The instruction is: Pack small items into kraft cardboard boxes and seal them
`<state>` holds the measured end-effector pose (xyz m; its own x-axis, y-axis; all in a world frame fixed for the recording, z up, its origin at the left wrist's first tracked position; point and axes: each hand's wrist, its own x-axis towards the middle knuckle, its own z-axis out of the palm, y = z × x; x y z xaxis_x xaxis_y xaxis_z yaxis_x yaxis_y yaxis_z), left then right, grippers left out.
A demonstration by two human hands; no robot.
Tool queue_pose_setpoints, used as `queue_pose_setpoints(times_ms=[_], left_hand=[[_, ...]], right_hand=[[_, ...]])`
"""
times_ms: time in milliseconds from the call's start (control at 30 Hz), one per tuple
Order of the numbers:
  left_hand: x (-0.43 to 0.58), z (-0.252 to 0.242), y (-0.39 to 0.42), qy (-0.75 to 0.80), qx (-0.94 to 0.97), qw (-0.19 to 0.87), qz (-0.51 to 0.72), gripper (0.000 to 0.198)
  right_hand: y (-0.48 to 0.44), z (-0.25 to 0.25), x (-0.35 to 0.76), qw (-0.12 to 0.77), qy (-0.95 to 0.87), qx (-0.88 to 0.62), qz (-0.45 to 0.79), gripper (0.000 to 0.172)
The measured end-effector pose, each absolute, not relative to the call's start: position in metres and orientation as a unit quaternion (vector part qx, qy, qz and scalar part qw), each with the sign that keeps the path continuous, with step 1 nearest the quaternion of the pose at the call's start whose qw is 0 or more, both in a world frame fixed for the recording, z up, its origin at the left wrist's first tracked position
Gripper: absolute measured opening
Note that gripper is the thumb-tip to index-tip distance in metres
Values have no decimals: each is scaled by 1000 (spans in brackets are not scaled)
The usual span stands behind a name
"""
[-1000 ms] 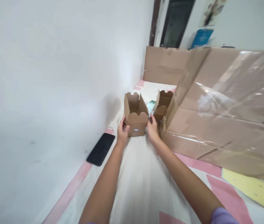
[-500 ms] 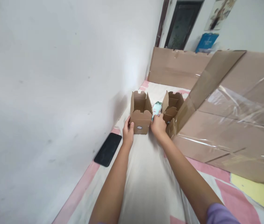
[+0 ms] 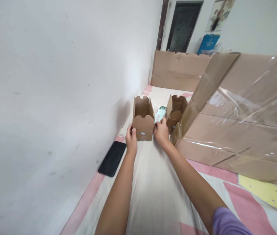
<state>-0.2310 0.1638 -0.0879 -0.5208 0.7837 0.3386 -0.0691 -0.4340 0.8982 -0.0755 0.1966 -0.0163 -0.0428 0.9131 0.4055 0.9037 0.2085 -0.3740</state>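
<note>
Obs.: L hand (image 3: 131, 140) closed on near left corner of box (image 3: 142, 128), thumb at front face, fingers along side wall. R hand (image 3: 161, 132) opposite, just right of box, fingers at near end of packet (image 3: 160, 114). Hands apart, box front btwn them. R fingertips partly hidden: can't tell if clamped on packet or only touching, nor if they also touch box wall.

Loc.: box upright, top open, on sheet (image 3: 150, 182) just ahead of hands; inner walls in view, floor not. Small label (image 3: 142, 133) on its front, btwn hands. Packet in gap btwn box & 2nd box (image 3: 176, 116), directly beyond R hand. 2nd box also open-topped, right of R hand, close to big carton (image 3: 238, 137). Phone (image 3: 112, 159) flat, left of & nearer than L hand, by wall (image 3: 55, 98).

Step (judged): L steadies box, R works at packet; prob. a getting-hold stage, packet apparently not yet lifted.

Next move (judged): calls for firm R pinch on packet's near end, then, if it's to come up, a straight lift; gap narrow, so a sideways pull could knock either box. L grip best kept light: thin card may flex.
</note>
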Motion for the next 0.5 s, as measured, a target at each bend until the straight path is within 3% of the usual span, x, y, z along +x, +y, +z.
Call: queue_pose_setpoints(times_ms=[200,267,367,500], left_hand=[[-239,-92,171,429,354,292,778,62],[-243,-95,176,422,343,305,782,64],[-247,-100,182,415,339,329,778,63],[-251,-102,184,412,338,361,766,63]], right_hand=[[158,-41,-57,424,-750,-502,73,18],[146,-48,-50,483,-717,-487,121,28],[148,-54,-46,562,-610,-500,250,47],[187,-58,-56,637,-404,-474,453,46]])
